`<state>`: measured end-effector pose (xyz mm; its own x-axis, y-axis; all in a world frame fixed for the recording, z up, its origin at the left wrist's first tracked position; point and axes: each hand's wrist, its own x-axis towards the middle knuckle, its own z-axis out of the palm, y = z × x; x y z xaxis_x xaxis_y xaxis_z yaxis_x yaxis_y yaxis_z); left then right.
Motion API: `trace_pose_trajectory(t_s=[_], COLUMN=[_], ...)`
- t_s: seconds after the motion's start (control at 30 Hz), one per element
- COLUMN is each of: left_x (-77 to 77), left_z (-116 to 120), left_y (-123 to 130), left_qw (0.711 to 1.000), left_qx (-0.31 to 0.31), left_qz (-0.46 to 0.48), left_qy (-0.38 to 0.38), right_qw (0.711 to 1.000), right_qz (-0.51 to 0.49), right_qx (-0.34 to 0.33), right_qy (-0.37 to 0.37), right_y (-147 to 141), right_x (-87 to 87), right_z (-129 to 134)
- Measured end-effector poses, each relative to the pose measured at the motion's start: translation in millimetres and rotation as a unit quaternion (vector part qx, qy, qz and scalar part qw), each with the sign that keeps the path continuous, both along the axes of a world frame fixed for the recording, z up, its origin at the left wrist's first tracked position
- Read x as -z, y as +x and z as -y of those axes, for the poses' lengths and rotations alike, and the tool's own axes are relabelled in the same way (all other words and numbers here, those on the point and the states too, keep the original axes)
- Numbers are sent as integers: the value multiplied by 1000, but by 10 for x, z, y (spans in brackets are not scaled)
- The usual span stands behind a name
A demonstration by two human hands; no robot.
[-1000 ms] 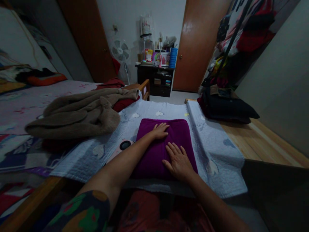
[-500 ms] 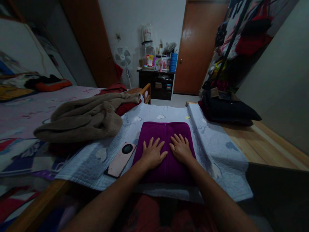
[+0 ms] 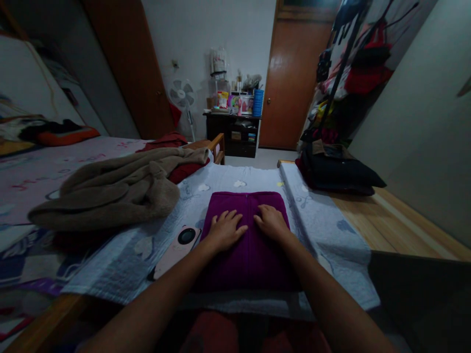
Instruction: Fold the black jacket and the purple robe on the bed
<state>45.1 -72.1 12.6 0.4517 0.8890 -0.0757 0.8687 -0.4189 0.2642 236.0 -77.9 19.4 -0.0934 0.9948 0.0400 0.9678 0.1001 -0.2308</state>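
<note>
A folded purple garment (image 3: 247,264) with a zip down its middle lies flat on a pale blue quilted cloth (image 3: 331,230). On its left half rests my left hand (image 3: 226,229), fingers spread and holding nothing. My right hand (image 3: 271,221) touches the right half, palm down, its fingers slightly bent and apart with nothing in them. Just left of the garment is a pink phone (image 3: 176,251) with a round black camera ring, partly covered by my left forearm.
A brown fleece garment (image 3: 121,186) is heaped at the left, by a bed (image 3: 84,154). Dark folded clothes (image 3: 338,169) sit on a wooden board (image 3: 382,220) at the right. Further back stand a fan (image 3: 183,94) and a dark cabinet (image 3: 230,135).
The camera view has shifted a little, so the scene sits lower and further left. The fingers of my right hand have bent more. Both hands remain on the purple garment.
</note>
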Motion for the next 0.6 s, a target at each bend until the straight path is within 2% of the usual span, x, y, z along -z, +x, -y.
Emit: trace_pose_trajectory(t_s=[0.07, 0.13, 0.27, 0.4, 0.6], left_x=[-21, 28, 277, 482, 520], left_z=[-183, -360, -580, -616, -593], left_y=[10, 11, -33, -78, -78], left_qw=[998, 995, 994, 995, 994], left_qx=[-29, -58, -92, -93, -98], left_qz=[-1, -8, -24, -19, -23], left_qy=[49, 81, 56, 41, 48], right_qw=[999, 997, 995, 995, 995], right_qz=[6, 18, 27, 23, 30], right_qx=[32, 63, 91, 91, 95], right_qy=[29, 32, -20, -29, -21], right_y=[16, 32, 72, 98, 80], right_x=[-15, 47, 284, 428, 472], right_z=[-139, -256, -367, -379, -399])
